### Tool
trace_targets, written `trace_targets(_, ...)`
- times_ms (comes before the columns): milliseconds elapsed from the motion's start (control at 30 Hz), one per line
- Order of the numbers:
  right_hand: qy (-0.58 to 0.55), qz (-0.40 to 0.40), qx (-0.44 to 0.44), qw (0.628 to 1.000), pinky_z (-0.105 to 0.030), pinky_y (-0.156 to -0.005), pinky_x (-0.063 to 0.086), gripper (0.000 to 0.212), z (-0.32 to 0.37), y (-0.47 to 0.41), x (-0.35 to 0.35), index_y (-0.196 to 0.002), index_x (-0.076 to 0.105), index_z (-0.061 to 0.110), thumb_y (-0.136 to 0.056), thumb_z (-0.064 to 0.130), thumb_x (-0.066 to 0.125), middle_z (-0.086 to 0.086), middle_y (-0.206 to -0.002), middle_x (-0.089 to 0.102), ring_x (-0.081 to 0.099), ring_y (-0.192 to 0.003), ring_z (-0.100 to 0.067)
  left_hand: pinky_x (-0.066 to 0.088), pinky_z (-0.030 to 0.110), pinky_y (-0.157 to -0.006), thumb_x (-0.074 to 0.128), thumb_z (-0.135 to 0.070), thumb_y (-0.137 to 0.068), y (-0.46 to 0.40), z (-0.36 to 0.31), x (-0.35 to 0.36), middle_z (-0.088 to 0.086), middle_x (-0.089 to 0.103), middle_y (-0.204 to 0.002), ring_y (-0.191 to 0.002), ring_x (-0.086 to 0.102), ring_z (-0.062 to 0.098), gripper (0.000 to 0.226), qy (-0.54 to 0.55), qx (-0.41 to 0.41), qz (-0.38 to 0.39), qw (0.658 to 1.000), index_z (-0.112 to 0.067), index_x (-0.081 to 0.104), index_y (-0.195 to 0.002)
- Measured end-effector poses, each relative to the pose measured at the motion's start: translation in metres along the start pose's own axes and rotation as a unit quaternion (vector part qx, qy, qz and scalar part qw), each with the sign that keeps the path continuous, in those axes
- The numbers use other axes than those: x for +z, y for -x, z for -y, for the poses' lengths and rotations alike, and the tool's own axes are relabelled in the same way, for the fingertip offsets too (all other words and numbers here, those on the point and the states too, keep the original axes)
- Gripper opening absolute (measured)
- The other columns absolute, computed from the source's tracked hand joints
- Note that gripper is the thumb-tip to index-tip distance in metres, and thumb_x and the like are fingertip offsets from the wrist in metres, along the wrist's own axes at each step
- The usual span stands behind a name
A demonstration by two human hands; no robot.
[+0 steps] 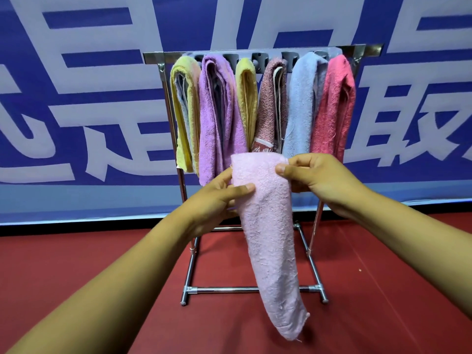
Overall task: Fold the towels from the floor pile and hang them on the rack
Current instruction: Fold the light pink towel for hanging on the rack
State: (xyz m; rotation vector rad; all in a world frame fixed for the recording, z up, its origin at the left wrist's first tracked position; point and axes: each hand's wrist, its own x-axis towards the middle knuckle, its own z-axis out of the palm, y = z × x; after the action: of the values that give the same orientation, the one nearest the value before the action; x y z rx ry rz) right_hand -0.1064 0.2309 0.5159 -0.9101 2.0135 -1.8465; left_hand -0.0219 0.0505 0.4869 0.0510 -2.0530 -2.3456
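1. Holding a pale pink towel [268, 226] in mid-air in front of the rack [190, 267], both hands on its top end.
2. Left hand [217, 198] is pinching the left edge: thumb lying across the front face, fingers tucked behind the cloth.
3. Right hand [314, 175] is gripping the top right corner, thumb on front, fingers curled over the fold.
4. Towel is looking like fuzzy, pilled terry, folded into a long narrow strip. It is hanging down as a tapering tongue, rounded lower end with a few loose threads, sitting above the floor [102, 256].
5. Rack is shiny chrome tubing: flat top bar, two slanted uprights, a rectangular base with plastic-capped feet standing on the floor.
6. Six folded towels are hanging side by side from the top, touching each other: yellow [184, 111], lilac [217, 111], a narrower yellow one [246, 98], speckled maroon with a woven band near its hem [270, 103], light blue [301, 103], coral pink [334, 103]. All are looped terry, draped in soft U-shaped folds.
7. Floor is a matte dark red sheet, smooth.
8. Banner [76, 98] behind is smooth blue fabric with large white block characters.
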Motion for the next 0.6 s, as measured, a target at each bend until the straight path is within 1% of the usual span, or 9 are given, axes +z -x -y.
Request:
trace_targets(67, -0.002, -0.014, -0.002, 1.000, -0.014, -0.051, 0.039, 0.022, 0.002, 0.000, 0.000, -0.066, 0.055, 0.005, -0.086, 0.009, 0.065, 0.005, -0.050, 0.051, 0.044, -0.046, -0.004, 0.055, 0.027, -0.085, 0.057, 0.004, -0.089, 0.001, 0.007, 0.004, 0.001, 0.066, -0.123, -0.105, 0.064, 0.014, 0.047, 0.003, 0.021, 0.007, 1.000, -0.019, 0.052, -0.130)
trace_targets(100, -0.001, -0.020, -0.004, 1.000, -0.014, -0.048, 0.038, 0.024, 0.003, 0.000, 0.000, -0.065, 0.054, 0.006, -0.086, 0.008, 0.065, 0.005, -0.048, 0.050, 0.043, -0.044, -0.004, 0.055, 0.027, -0.086, 0.056, 0.007, -0.088, 0.000, 0.010, 0.005, 0.003, 0.066, -0.124, -0.106, 0.064, 0.014, 0.048, 0.005, 0.023, 0.009, 1.000, -0.016, 0.052, -0.130)
trace_targets(167, 0.001, -0.038, -0.011, 0.999, -0.022, -0.053, 0.041, 0.022, 0.003, 0.000, 0.001, -0.066, 0.055, 0.005, -0.084, 0.008, 0.067, -0.005, -0.054, 0.052, 0.047, -0.051, -0.012, 0.053, 0.033, -0.089, 0.055, 0.005, -0.089, -0.002, 0.013, 0.004, 0.010, 0.065, -0.123, -0.104, 0.064, 0.019, 0.041, -0.009, 0.008, 0.012, 1.000, -0.010, 0.054, -0.127)
trace_targets(233, 0.005, -0.062, -0.007, 0.998, -0.027, -0.060, 0.038, 0.021, 0.002, -0.001, 0.000, -0.066, 0.057, 0.007, -0.082, 0.011, 0.070, -0.011, -0.063, 0.051, 0.045, -0.060, -0.017, 0.054, 0.030, -0.085, 0.054, -0.001, -0.092, -0.002, 0.013, 0.003, 0.014, 0.067, -0.112, -0.092, 0.066, 0.018, 0.024, -0.035, -0.016, 0.011, 0.999, -0.005, 0.061, -0.115)
trace_targets(300, -0.004, -0.076, 0.001, 0.997, -0.023, -0.053, 0.035, 0.022, 0.000, -0.001, 0.000, -0.064, 0.057, 0.009, -0.080, 0.012, 0.072, -0.005, -0.057, 0.049, 0.042, -0.054, -0.011, 0.055, 0.027, -0.078, 0.052, -0.006, -0.094, -0.001, 0.013, 0.003, 0.014, 0.068, -0.103, -0.082, 0.066, 0.016, 0.016, -0.039, -0.034, 0.006, 0.999, -0.004, 0.064, -0.105)
trace_targets(367, -0.021, -0.082, 0.008, 0.996, -0.018, -0.046, 0.036, 0.021, -0.001, -0.001, -0.001, -0.065, 0.058, 0.008, -0.080, 0.011, 0.072, -0.002, -0.054, 0.052, 0.043, -0.047, -0.007, 0.055, 0.027, -0.077, 0.050, -0.012, -0.096, 0.000, 0.012, 0.004, 0.011, 0.069, -0.098, -0.080, 0.067, 0.015, 0.017, -0.033, -0.040, 0.007, 0.999, -0.006, 0.065, -0.100)
trace_targets(500, -0.046, -0.093, 0.017, 0.994, -0.014, -0.050, 0.047, 0.012, 0.003, -0.001, -0.005, -0.076, 0.063, 0.008, -0.089, 0.010, 0.062, -0.002, -0.062, 0.062, 0.055, -0.048, -0.004, 0.053, 0.027, -0.080, 0.045, -0.018, -0.100, 0.000, 0.004, 0.006, 0.006, 0.068, -0.099, -0.086, 0.063, 0.015, 0.019, -0.023, -0.026, -0.003, 0.999, -0.012, 0.062, -0.106)
trace_targets(567, -0.035, -0.062, 0.038, 0.997, -0.016, -0.054, 0.050, 0.009, 0.004, 0.000, -0.006, -0.091, 0.065, 0.011, -0.093, 0.015, 0.057, -0.004, -0.074, 0.062, 0.056, -0.055, -0.008, 0.052, 0.029, -0.080, 0.042, -0.016, -0.101, -0.001, -0.002, 0.008, 0.006, 0.066, -0.102, -0.090, 0.061, 0.016, 0.020, -0.007, -0.014, -0.003, 1.000, -0.015, 0.060, -0.109)
trace_targets(600, -0.023, -0.038, 0.048, 0.998, -0.018, -0.058, 0.052, 0.012, 0.005, 0.002, -0.007, -0.101, 0.064, 0.012, -0.094, 0.017, 0.056, -0.004, -0.080, 0.063, 0.057, -0.061, -0.010, 0.051, 0.030, -0.081, 0.041, -0.016, -0.101, -0.002, -0.004, 0.010, 0.005, 0.066, -0.104, -0.091, 0.061, 0.016, 0.021, 0.000, -0.009, 0.000, 1.000, -0.015, 0.060, -0.111)
